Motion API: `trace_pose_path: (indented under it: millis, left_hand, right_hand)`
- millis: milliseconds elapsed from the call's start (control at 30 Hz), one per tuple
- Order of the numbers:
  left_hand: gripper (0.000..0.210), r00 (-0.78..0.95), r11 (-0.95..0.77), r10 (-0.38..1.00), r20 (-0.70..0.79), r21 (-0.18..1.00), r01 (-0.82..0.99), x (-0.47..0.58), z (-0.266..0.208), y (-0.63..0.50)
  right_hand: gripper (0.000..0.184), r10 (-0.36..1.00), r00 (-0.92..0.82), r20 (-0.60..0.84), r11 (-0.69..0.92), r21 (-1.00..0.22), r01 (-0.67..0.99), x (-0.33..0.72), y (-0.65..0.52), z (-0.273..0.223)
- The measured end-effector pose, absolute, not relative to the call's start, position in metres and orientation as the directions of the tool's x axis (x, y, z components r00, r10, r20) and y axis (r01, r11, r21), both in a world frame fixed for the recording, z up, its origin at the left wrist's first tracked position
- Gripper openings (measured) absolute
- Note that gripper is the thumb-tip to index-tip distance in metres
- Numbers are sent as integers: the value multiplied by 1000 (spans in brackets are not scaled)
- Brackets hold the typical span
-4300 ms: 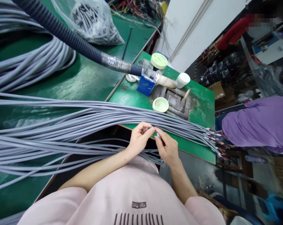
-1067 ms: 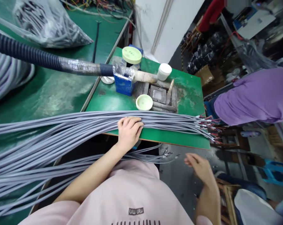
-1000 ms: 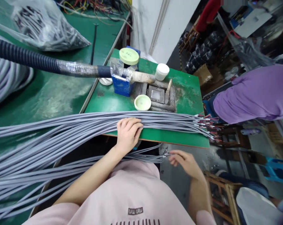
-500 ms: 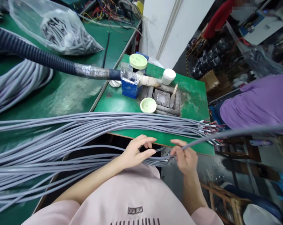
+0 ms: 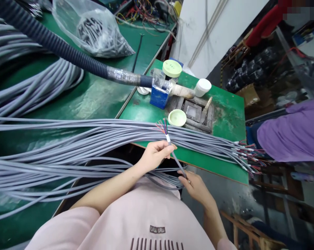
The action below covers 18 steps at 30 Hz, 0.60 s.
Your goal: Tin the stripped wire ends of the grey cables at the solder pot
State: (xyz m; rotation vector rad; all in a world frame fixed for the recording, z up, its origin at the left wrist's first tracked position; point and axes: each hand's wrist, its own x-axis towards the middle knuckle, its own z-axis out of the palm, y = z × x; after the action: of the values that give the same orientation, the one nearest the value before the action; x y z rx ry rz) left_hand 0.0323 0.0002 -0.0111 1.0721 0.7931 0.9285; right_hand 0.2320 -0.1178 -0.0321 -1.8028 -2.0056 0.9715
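Near its end, a grey cable (image 5: 178, 161) is pinched in my left hand (image 5: 158, 154), just below a white band where several coloured wires (image 5: 163, 126) fan out. My right hand (image 5: 194, 186) is closed round the same cable lower down, close to my body. Behind my left hand a long bundle of grey cables (image 5: 136, 130) lies across the green table, its stripped wire ends (image 5: 250, 156) spread at the right. More grey cables (image 5: 107, 170) run beneath my left forearm, across the gap at the table's front edge.
A small square solder pot (image 5: 193, 111) is set in a dirty frame beyond the bundle. Around it are a pale green dish (image 5: 177, 118), a white cup (image 5: 203, 86) and a blue box (image 5: 159, 98) bearing a ribbed hose (image 5: 94, 66). A person in purple (image 5: 289, 132) is at the right.
My left hand, earlier open and empty, is now closed on the cable near its wire end. That end has swung in from the right to stand above the bundle. The view has shifted.
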Motion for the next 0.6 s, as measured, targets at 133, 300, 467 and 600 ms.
trace_pose_path:
  millis: [133,300,467,600]
  left_hand:
    - [43,520,239,848,-101,949,-207,44,-13,-10]
    - [36,484,269,870,-101,918,-292,47,-11,-11]
    - [44,440,237,896,-61,904,-356,37,-12,0]
    - [39,737,329,676,20,886,-326,34,-14,0]
  right_hand:
    - [25,989,-125,-72,22,-780,625,212,-100,-12]
    - [30,996,-85,25,75,-749,659,189,-80,-4]
    - [31,979,-202,-21,119,-745,656,204,-66,3]
    - [49,827,-505,-247,-91,-945,313,214,-59,9]
